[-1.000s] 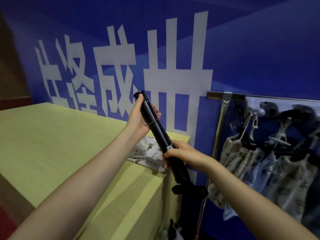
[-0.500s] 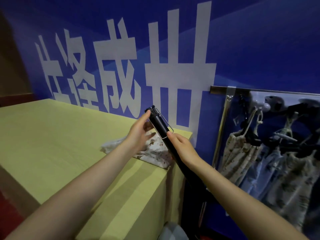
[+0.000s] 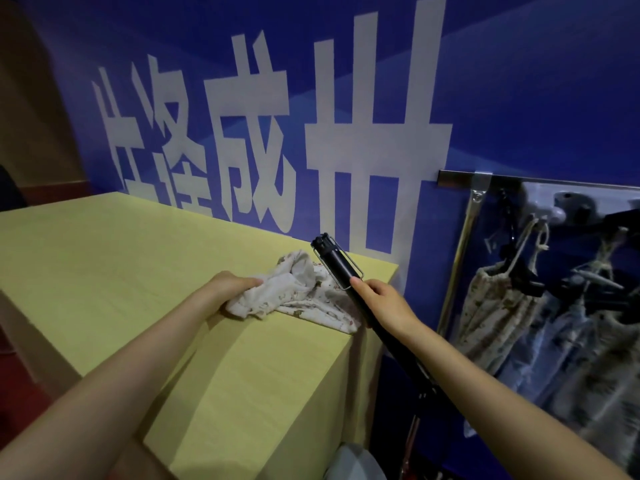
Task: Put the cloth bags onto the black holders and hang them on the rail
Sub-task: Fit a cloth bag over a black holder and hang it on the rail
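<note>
Patterned cloth bag (image 3: 304,296) bunched in left grip (image 3: 232,289); right grip (image 3: 381,306) clasps black holder (image 3: 337,263).

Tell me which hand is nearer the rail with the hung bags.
Right. The right hand holds the black holder beside the rail; the left hand grips the cloth bag on the table, farther away.

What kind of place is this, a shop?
Probably a workroom or shop corner, not a home: a blue wall with huge white lettering, a plain yellow table, and a metal rail hung with cloth bags on black holders.
</note>
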A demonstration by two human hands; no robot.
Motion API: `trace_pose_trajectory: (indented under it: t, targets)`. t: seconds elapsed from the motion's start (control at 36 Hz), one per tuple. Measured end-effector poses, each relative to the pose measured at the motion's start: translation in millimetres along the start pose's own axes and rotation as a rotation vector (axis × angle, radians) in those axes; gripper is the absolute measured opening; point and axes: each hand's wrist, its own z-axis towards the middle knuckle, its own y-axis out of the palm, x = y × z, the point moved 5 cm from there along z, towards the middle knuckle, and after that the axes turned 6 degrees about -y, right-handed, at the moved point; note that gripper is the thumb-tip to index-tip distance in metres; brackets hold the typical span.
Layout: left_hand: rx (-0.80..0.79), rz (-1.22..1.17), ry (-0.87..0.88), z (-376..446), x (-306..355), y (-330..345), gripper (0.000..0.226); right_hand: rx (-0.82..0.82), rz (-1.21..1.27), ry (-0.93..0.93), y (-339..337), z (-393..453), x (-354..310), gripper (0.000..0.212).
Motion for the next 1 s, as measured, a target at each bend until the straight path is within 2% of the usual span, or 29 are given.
trace_pose_trajectory:
  t: [0.06, 0.11, 0.17, 0.25, 0.31, 0.39, 0.47, 0.56, 0.64, 0.72, 0.81, 0.86, 1.0]
  targets:
    - [-0.043, -0.024, 0.040, -3, 9, 4, 0.044, 0.002, 0.050, 0.008, 0, -1, -1, 0.046]
    - [-0.014, -0.071, 0.158, -11, 22, 5, 0.031, 0.010, 0.115, 0.010, -1, -4, -3, 0.044]
    - [0.073, -0.077, 0.326, -22, 37, 3, 0.032, 0.018, 0.139, -0.009, -4, -5, -7, 0.042]
    - [0.244, 0.054, 0.535, -44, 63, -3, 0.037, -0.004, 0.127, -0.052, -9, -3, -10, 0.038]
    - [0.368, 0.105, 0.626, -58, 80, -9, 0.037, -0.038, 0.092, -0.080, -11, -2, -12, 0.038]
    - [0.468, 0.005, 0.715, -76, 101, -19, 0.037, -0.080, -0.006, -0.142, -16, -3, -23, 0.040]
    - [0.305, -0.205, 0.720, -90, 119, -18, 0.031, -0.050, -0.060, -0.192, -23, -3, -40, 0.039]
    - [0.159, -0.242, 0.771, -110, 137, -10, 0.022, -0.004, -0.158, -0.209, -35, 2, -58, 0.037]
    - [0.083, -0.264, 0.800, -124, 151, -4, 0.025, -0.019, -0.461, -0.229, -48, 6, -71, 0.049]
    - [-0.019, -0.405, 0.813, -132, 164, 2, 0.033, -0.103, -0.749, -0.262, -55, 2, -75, 0.051]
    - [-0.032, -0.450, 0.790, -131, 170, 12, 0.036, -0.157, -0.854, -0.315, -65, -10, -80, 0.045]
    - [-0.111, -0.337, 0.759, -128, 167, 32, 0.035, -0.134, -0.864, -0.361, -77, -21, -85, 0.043]
    - [-0.115, 0.322, 0.855, -135, 161, 80, 0.057, -0.103, -1.052, -0.529, -99, -46, -93, 0.046]
